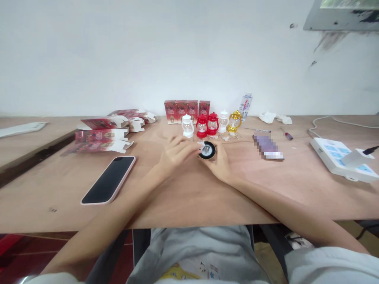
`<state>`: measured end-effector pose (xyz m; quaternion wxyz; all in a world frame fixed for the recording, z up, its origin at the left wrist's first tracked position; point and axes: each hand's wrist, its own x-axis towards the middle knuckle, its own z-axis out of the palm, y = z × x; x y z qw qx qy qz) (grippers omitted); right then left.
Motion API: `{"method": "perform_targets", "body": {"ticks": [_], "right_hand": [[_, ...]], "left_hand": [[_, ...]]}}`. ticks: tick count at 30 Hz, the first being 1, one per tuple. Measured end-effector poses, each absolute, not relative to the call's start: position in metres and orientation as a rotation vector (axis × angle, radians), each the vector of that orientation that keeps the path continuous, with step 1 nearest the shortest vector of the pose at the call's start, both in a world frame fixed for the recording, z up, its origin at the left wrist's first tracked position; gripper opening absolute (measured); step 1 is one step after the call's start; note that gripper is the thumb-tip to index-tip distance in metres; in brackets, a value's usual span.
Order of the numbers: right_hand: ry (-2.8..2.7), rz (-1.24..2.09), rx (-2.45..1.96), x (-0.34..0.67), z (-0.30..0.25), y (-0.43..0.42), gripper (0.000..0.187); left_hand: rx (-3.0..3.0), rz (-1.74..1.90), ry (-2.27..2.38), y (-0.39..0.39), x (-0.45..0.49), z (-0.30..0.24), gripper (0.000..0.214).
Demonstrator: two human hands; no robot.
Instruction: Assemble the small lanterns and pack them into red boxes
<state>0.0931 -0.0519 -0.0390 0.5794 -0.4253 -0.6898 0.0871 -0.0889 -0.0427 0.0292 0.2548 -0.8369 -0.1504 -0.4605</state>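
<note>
Wrapping the fingers of the right hand (pixel 221 163) round the near and right sides of what looks like an upturned miniature lantern (pixel 208 150), held over the counter (pixel 183 197) with the black-ringed base upward. Reaching across with the left hand (pixel 174 152), with fingertips bunched against the base's left edge; cannot tell whether pinching anything there. Apparently midway through work at what may be a small compartment in the base. Seems to call next for a steady right grip and small, exact left fingertip movements. Just behind: white lanterns (pixel 187 127), red lanterns (pixel 202 127) and a gold lantern (pixel 234 121), then red boxes (pixel 181 111). Farther left: a dark-screened smartphone (pixel 109 180) and opened red cartons (pixel 97 137). Well to the right: a white power strip (pixel 334 153).
</note>
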Motion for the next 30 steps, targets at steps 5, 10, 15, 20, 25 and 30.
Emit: {"method": "perform_targets", "body": {"ticks": [5,10,15,20,25,30], "right_hand": [[-1.686,0.157,-0.932,0.094,-0.039,-0.053,0.04],[-1.718,0.108,-0.899,0.093,-0.041,-0.053,0.038],[-1.739,0.091,-0.903,0.093,-0.041,-0.053,0.037],[-1.726,0.093,-0.915,0.094,-0.04,-0.053,0.038],[-1.734,0.105,-0.928,0.094,-0.038,-0.056,0.038],[-1.741,0.112,-0.942,0.094,-0.039,-0.055,0.039]], "left_hand": [[-2.228,-1.111,-0.261,-0.046,-0.084,0.016,0.015],[-2.168,-1.079,-0.257,-0.046,-0.084,0.015,0.014],[-2.093,-1.092,-0.223,-0.051,-0.084,0.016,0.014],[-2.059,-1.093,-0.22,-0.05,-0.087,0.014,0.019],[-2.158,-1.129,-0.325,-0.05,-0.088,0.01,0.034],[-2.364,-1.236,-0.509,-0.055,-0.086,0.006,0.019]]}}
